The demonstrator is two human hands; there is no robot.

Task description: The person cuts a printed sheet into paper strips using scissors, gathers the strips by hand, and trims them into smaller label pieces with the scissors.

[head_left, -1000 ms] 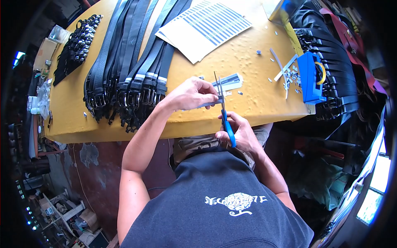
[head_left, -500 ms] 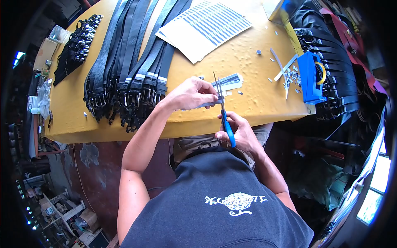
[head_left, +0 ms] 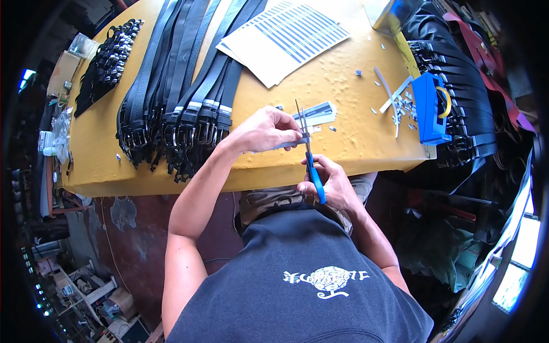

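My left hand (head_left: 267, 130) pinches a narrow printed strip (head_left: 284, 145) just above the table's front edge. Blue-handled scissors (head_left: 314, 177) are in my right hand (head_left: 334, 186), with fingers around the handles. Their blades point away from me, slightly parted, and cross the strip's right end beside my left fingertips. Whether the blades touch the strip I cannot tell. Beyond them, a small pile of cut printed strips (head_left: 320, 113) lies on the yellow table, with tiny cut pieces (head_left: 333, 129) close by.
Black belts (head_left: 189, 74) with buckles lie left of my hands. Printed sheets (head_left: 286, 37) are at the back. To the right are small scraps (head_left: 405, 107), a blue box (head_left: 430, 108) with a yellow ring, and more belts (head_left: 463, 97). Buckled straps (head_left: 108, 66) lie far left.
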